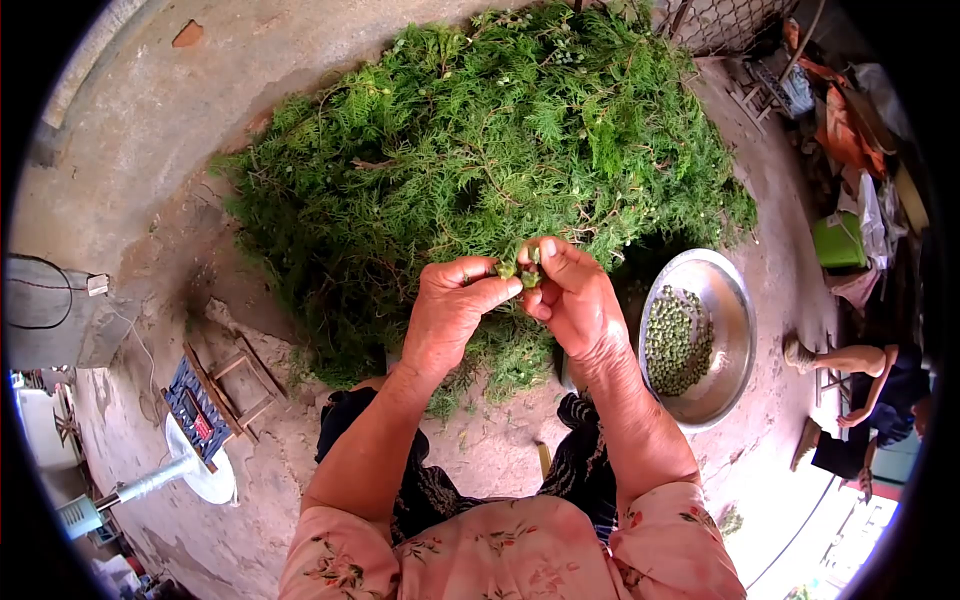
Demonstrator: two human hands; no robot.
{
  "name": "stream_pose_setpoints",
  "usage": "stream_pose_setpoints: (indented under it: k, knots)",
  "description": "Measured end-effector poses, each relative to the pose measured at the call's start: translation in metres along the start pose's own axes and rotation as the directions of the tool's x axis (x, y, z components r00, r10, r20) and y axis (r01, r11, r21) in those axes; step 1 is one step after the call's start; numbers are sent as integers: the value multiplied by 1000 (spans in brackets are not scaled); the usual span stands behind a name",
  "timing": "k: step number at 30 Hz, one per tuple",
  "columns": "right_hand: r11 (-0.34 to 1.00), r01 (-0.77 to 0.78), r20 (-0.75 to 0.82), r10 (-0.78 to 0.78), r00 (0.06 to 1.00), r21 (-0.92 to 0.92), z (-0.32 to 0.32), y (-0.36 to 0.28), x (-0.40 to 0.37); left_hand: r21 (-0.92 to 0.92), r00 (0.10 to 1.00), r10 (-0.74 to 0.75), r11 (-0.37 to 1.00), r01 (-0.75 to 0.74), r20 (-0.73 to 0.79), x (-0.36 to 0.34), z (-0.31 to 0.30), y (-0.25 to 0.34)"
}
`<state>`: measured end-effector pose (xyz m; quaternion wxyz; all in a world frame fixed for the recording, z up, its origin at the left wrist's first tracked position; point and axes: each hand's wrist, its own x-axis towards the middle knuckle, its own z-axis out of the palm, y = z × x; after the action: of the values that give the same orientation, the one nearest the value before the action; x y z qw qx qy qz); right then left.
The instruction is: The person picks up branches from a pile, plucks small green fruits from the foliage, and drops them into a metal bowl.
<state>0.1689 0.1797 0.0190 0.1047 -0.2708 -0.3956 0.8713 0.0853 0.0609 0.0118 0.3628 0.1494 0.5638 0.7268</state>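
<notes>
My left hand (445, 312) and my right hand (582, 305) meet in front of me, fingertips nearly touching. Between the right thumb and fingers are small green cones (532, 278). The left thumb and forefinger pinch a green cone (506, 269) beside them. Just beyond both hands spreads a large heap of green conifer branches (480, 150) with scale-like leaves. To the right of my right hand stands a wide metal basin (738, 335), partly filled with loose round green cones (676, 340).
At left are a small wooden stool (200, 405) with a dark woven seat and a white round stand base (205, 470). On the right sits another person (870, 385), near orange cloth (845, 135) and a green container (838, 240).
</notes>
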Motion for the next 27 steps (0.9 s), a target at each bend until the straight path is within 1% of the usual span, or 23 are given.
stream_pose_setpoints:
  k: [1, 3, 4, 6, 7, 9, 10, 12, 14, 15, 16, 18, 19, 21, 22, 24, 25, 27]
  knots:
    - [1000, 0, 1, 0, 1000, 1, 0, -2, 0, 1, 1000, 0, 1000, 0, 0, 2, -3, -4]
    - [994, 57, 69, -63, 996, 93, -2, -7, 1, 162, 991, 132, 978, -131, 3, 7, -11, -13]
    - [994, 56, 69, -63, 996, 94, -2, -7, 1, 163, 991, 132, 978, -130, 2, 7, -13, -13]
    - [999, 47, 92, -45, 995, -23, -1, -7, 1, 307, 991, 136, 943, -131, 3, 6, -15, -10]
    - [999, 45, 92, -43, 995, -22, -1, -7, 1, 307, 991, 135, 943, -129, 1, 6, -16, -9]
    - [979, 47, 110, -25, 994, -197, 0, -5, 1, 512, 966, 259, 828, -231, 17, 5, -17, -8]
    - [958, 48, 118, -15, 993, -283, 1, -4, 1, 511, 966, 257, 828, -229, 17, 6, -17, -9]
    - [956, 65, 95, -39, 995, -285, 4, 2, 1, 566, 948, 317, 774, -283, 41, 7, -18, -11]
    - [834, 341, 207, -276, 939, -433, 2, 12, 4, 541, 956, 291, 798, -265, 39, 3, -15, -6]
    - [854, 285, 179, -228, 957, -435, 0, 12, 4, 516, 963, 266, 821, -247, 38, 2, -13, -4]
    - [854, 284, 177, -228, 957, -435, 1, 12, 4, 515, 964, 264, 821, -246, 39, 2, -14, -6]
    - [900, 187, 132, -146, 980, -393, 2, 12, 4, 392, 989, 141, 908, -146, 42, 3, -17, -11]
    - [901, 186, 132, -145, 981, -393, 4, 11, 3, 392, 989, 140, 908, -145, 41, 2, -16, -11]
    - [961, 63, 58, -49, 997, -269, 5, 8, 1, 242, 998, 51, 969, -58, 34, 1, -13, -6]
    - [961, 63, 56, -49, 997, -268, 4, 9, 1, 242, 998, 51, 969, -58, 36, 1, -13, -5]
    - [998, 19, 100, -12, 995, -67, 0, 11, 4, 169, 993, 86, 981, -98, 80, 2, -14, -4]
    - [998, 20, 100, -13, 995, -67, -2, 12, 5, 169, 993, 86, 981, -99, 80, 1, -12, -3]
    - [998, -32, 106, 27, 994, 51, -5, 11, 6, 152, 994, 104, 983, -100, -20, -1, -4, 0]
